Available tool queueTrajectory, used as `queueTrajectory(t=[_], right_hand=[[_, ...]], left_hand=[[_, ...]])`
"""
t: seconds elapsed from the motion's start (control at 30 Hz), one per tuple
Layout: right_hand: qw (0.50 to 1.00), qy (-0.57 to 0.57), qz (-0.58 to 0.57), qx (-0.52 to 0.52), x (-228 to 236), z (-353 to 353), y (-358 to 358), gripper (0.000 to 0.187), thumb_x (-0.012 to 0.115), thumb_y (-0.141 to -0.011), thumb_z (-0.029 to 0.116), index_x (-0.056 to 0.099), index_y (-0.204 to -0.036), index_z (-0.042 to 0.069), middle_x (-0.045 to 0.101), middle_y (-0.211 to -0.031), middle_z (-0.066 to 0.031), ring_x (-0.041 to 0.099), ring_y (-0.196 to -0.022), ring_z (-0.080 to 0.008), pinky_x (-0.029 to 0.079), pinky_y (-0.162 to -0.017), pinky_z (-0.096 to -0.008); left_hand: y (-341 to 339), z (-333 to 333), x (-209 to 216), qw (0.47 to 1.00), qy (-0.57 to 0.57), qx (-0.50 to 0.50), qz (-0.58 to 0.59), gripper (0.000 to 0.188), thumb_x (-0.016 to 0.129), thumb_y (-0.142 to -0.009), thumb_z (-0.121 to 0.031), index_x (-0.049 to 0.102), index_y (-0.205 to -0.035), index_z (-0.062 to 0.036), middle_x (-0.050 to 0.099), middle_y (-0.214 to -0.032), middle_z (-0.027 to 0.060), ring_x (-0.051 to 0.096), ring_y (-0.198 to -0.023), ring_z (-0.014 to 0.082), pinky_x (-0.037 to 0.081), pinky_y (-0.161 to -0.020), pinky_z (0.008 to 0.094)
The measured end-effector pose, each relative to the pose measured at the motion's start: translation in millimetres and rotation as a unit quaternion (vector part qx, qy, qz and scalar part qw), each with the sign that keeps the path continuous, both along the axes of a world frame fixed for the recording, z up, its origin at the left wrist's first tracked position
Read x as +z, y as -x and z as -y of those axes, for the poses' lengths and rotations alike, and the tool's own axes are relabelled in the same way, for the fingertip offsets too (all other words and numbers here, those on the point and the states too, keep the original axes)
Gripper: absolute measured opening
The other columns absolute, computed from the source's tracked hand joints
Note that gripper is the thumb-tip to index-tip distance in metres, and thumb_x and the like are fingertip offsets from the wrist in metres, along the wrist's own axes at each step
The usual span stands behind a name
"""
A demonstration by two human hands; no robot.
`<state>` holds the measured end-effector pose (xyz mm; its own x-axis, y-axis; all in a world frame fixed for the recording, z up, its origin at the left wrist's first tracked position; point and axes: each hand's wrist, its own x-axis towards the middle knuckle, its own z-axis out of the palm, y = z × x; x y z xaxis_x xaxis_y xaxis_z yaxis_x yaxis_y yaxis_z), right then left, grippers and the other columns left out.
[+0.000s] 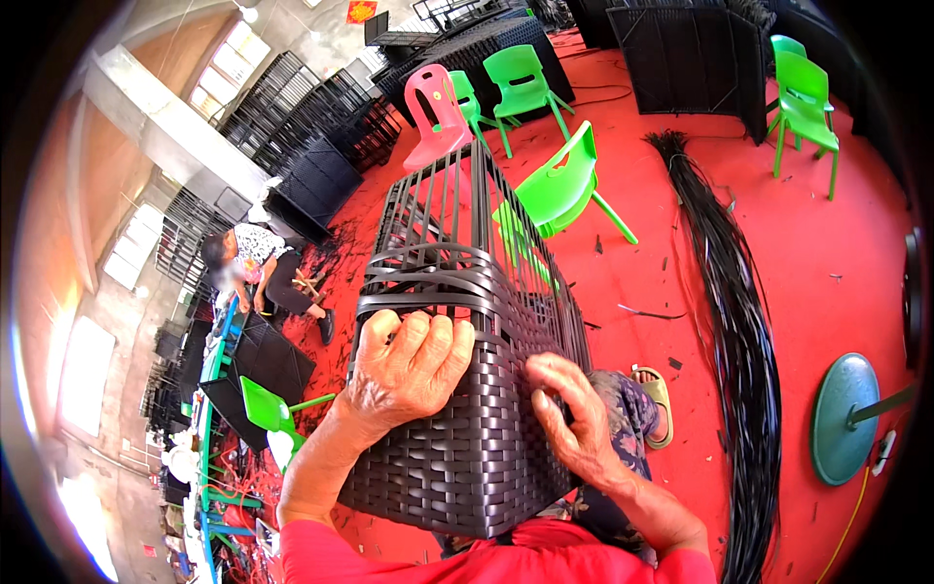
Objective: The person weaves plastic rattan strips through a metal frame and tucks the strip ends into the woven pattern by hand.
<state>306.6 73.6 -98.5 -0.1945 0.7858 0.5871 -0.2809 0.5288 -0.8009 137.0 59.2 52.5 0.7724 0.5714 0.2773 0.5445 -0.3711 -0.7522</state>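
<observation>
Gripping the woven top edge of a half-finished black wicker frame (457,321), the left hand (409,370) curls its fingers tight over the rim, while the right hand (574,419) presses flat against the frame's right side, fingers closed on no strand. Resting on the person's lap, the frame tilts away, bare ribs uppermost. Right of the frame, open red floor (827,253) holds a long bundle of black strands (739,341); beyond it stand green chairs (555,185).

Black woven basket (467,428), red floor (817,243)
</observation>
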Motion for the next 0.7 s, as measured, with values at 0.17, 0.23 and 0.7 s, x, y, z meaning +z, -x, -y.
queueTrajectory(t=[0.17,0.23,0.7], right_hand=[[0.995,-0.090,0.028,-0.040,6,-20,20,0.035,0.056,-0.078,-0.004,0.056,-0.112,0.003,0.054,-0.113,-0.0147,0.053,-0.098,-0.0304,0.043,-0.084,-0.0350],[0.995,-0.089,0.026,-0.042,6,-20,19,0.035,0.056,-0.078,-0.004,0.056,-0.112,0.003,0.054,-0.113,-0.0145,0.053,-0.098,-0.0303,0.044,-0.084,-0.0347],[0.985,0.162,0.007,0.055,-47,-19,-29,0.020,0.053,-0.086,0.000,0.057,-0.105,-0.001,0.062,-0.096,-0.0114,0.059,-0.089,-0.0169,0.045,-0.079,-0.0257]], left_hand=[[0,-4,0,0.999,0.007,0.025,0.021,0.029,0.060,-0.070,-0.014,0.060,-0.097,-0.0051,0.058,-0.086,0.0029,0.054,-0.075,0.0151,0.035,-0.072,0.0332],[7,-4,3,0.999,-0.007,0.050,0.018,0.029,0.060,-0.070,-0.014,0.060,-0.098,-0.0052,0.058,-0.085,0.0026,0.054,-0.075,0.0148,0.035,-0.072,0.0330],[235,16,36,0.890,-0.175,0.318,0.277,0.023,0.043,-0.084,0.000,0.058,-0.102,-0.0010,0.060,-0.096,0.0151,0.060,-0.087,0.0286,0.049,-0.073,0.0354]])
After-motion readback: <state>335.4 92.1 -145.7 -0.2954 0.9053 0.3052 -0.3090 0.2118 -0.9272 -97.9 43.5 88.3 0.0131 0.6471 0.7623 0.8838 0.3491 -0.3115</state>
